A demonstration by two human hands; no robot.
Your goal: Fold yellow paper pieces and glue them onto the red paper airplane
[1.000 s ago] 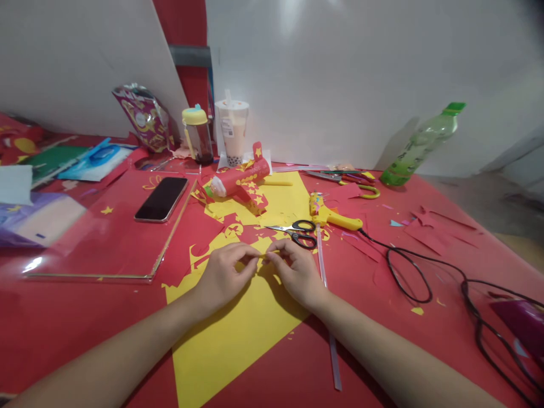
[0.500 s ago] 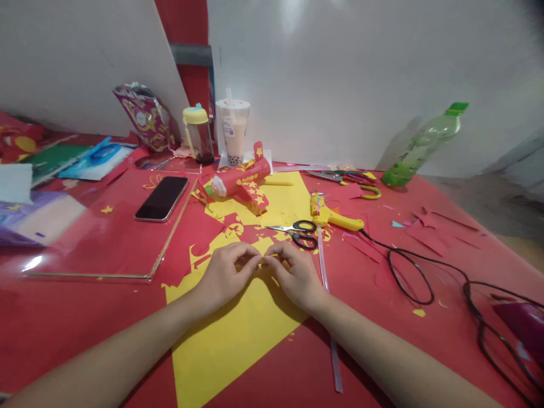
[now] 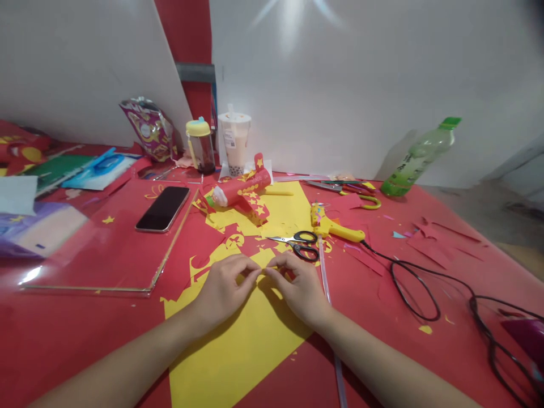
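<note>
My left hand (image 3: 229, 286) and my right hand (image 3: 301, 289) meet fingertip to fingertip above a yellow paper sheet (image 3: 221, 362). Both pinch a tiny yellow piece between thumb and forefinger; its shape is mostly hidden by the fingers. Just beyond them lie black-handled scissors (image 3: 300, 242), blades pointing left. A yellow glue gun (image 3: 329, 224) rests farther right, with a clear glue stick (image 3: 325, 277) running from it beneath my right forearm. Behind my hands is a red paper airplane model (image 3: 242, 190) with yellow stars, on yellow paper among cut scraps.
A phone (image 3: 163, 209) lies on a clear plastic sheet (image 3: 106, 263) at left. A snack bag (image 3: 148, 130), a yellow-lidded bottle (image 3: 200, 147), a milk tea cup (image 3: 235, 141) and a green bottle (image 3: 419, 158) stand along the wall. The glue gun's black cord (image 3: 419, 265) loops at right.
The whole scene sits slightly lower in the picture, as the camera has tilted up a little. My hands keep the same pinch, with hardly any movement.
</note>
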